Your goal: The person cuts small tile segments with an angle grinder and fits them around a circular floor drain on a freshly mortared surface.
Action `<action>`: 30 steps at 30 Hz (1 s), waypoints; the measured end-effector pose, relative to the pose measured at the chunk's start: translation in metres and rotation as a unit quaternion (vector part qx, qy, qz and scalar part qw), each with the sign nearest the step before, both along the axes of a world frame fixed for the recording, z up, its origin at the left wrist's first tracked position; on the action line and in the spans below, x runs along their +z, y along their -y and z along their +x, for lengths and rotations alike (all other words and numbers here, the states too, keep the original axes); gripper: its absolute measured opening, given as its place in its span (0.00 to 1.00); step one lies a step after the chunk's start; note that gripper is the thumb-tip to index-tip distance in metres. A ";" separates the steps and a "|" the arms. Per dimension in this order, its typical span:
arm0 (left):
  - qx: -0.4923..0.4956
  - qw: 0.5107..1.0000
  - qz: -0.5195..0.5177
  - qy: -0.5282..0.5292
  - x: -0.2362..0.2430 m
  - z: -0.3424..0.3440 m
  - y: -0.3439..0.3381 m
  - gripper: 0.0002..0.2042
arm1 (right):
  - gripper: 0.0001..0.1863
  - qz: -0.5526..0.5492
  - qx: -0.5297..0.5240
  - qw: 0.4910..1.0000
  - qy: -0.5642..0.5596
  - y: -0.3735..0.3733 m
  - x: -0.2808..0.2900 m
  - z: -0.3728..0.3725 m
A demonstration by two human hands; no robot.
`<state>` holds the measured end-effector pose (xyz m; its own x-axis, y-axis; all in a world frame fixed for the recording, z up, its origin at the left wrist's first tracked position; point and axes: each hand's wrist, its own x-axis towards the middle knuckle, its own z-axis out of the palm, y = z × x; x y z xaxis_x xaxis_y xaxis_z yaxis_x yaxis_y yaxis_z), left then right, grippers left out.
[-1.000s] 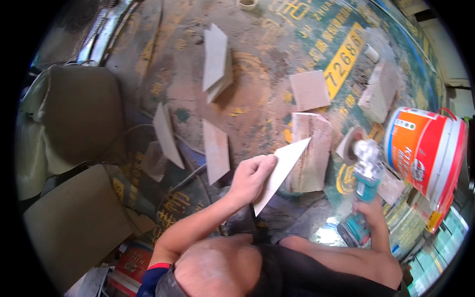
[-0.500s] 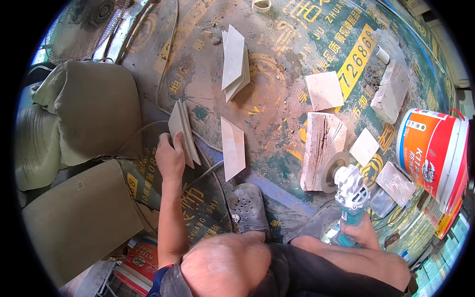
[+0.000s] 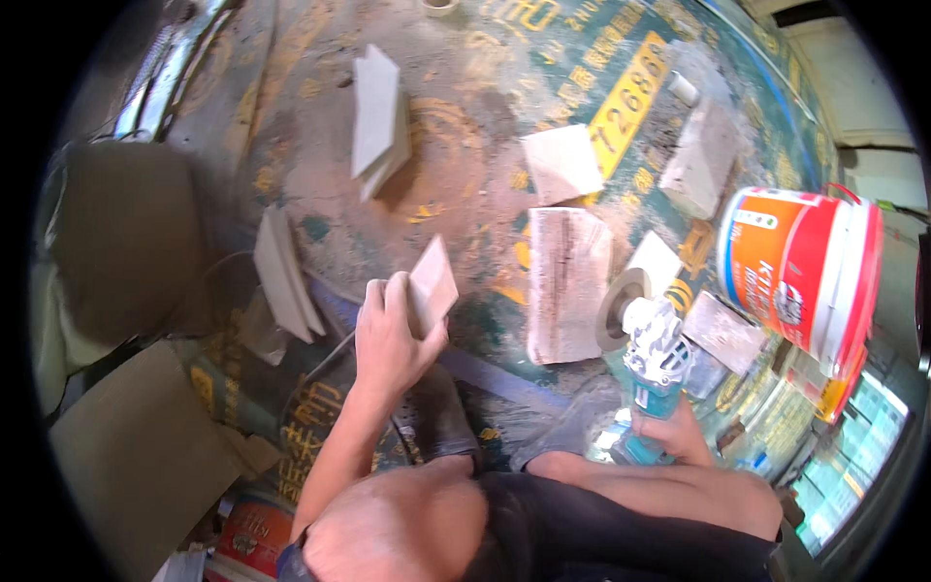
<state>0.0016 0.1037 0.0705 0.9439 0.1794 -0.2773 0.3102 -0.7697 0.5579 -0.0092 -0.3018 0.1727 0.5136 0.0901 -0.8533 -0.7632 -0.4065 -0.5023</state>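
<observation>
Above the dusty green floor sheet (image 3: 475, 335), with the left hand (image 3: 386, 335) partly closed, holding a small pale tile (image 3: 436, 281) by its lower left part, between fingers and thumb. Cannot tell for certain about full lift from the floor sheet. At the right side, with the right hand (image 3: 676, 434) wrapped around the body of an angle grinder (image 3: 661, 354), its disc (image 3: 626, 286) toward the front, close by the right edge of a thick grooved block (image 3: 572, 286). Cannot tell about contact with the block, nor about spinning.

Just changed: a moment ago, with the left hand at the leaning tiles (image 3: 281, 276) farther left; now away from them, and around one single tile nearer to the middle. For the work, meaning this: no more hold on the leaning tiles, one separate piece now in the grasp, both hands occupied, and between small pale tile and disc, a wide gap with the block in it. Farther ahead, a standing group of tiles (image 3: 376, 121); beyond the block, a squarish tile (image 3: 562, 165); just behind the disc, a white tile (image 3: 657, 260).
</observation>
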 end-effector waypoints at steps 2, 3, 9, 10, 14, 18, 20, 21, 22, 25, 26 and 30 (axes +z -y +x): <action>-0.057 0.993 -0.101 0.025 0.009 0.005 0.022 0.39 | 0.23 -0.058 0.005 0.998 0.013 -0.005 0.013 0.005; -0.100 0.985 -0.140 0.009 0.009 0.009 0.032 0.42 | 0.24 -0.046 -0.016 0.999 0.016 -0.001 0.013 0.004; -0.224 0.959 -0.170 0.038 -0.028 0.022 0.079 0.41 | 0.19 -0.075 0.028 0.997 -0.020 0.016 0.025 0.003; -0.242 0.959 -0.144 0.041 -0.034 0.024 0.081 0.40 | 0.18 -0.067 0.036 0.997 -0.030 0.026 0.016 -0.005; -0.277 0.952 -0.120 0.059 -0.044 0.038 0.078 0.24 | 0.18 -0.093 0.114 0.988 -0.056 0.031 0.015 -0.001; -0.301 0.943 -0.143 0.027 -0.041 0.045 0.073 0.22 | 0.22 -0.106 0.213 0.971 -0.026 0.034 0.006 0.004; -0.306 0.940 -0.147 0.019 -0.041 0.047 0.072 0.22 | 0.23 -0.111 0.245 0.963 -0.014 0.032 0.002 0.009; -0.302 0.941 -0.150 0.016 -0.041 0.046 0.072 0.22 | 0.24 -0.104 0.255 0.961 -0.017 0.026 0.002 0.018; -0.299 0.942 -0.153 0.014 -0.042 0.046 0.071 0.22 | 0.24 -0.097 0.264 0.959 -0.020 0.019 0.004 0.028; -0.301 0.939 -0.163 0.012 -0.038 0.050 0.071 0.22 | 0.21 -0.078 0.266 0.961 0.005 0.008 0.000 0.042; -0.302 0.939 -0.164 0.009 -0.038 0.050 0.070 0.22 | 0.20 -0.069 0.264 0.962 0.017 0.007 -0.003 0.044; -0.304 0.936 -0.178 0.019 -0.041 0.050 0.070 0.21 | 0.18 -0.065 0.251 0.965 -0.025 0.021 -0.014 0.048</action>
<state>0.0519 0.0336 0.0298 0.8517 -0.4918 -0.1810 -0.1507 -0.5607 0.8142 0.0388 -0.3227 0.1588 0.3911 0.2075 -0.8967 -0.4749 -0.7890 -0.3898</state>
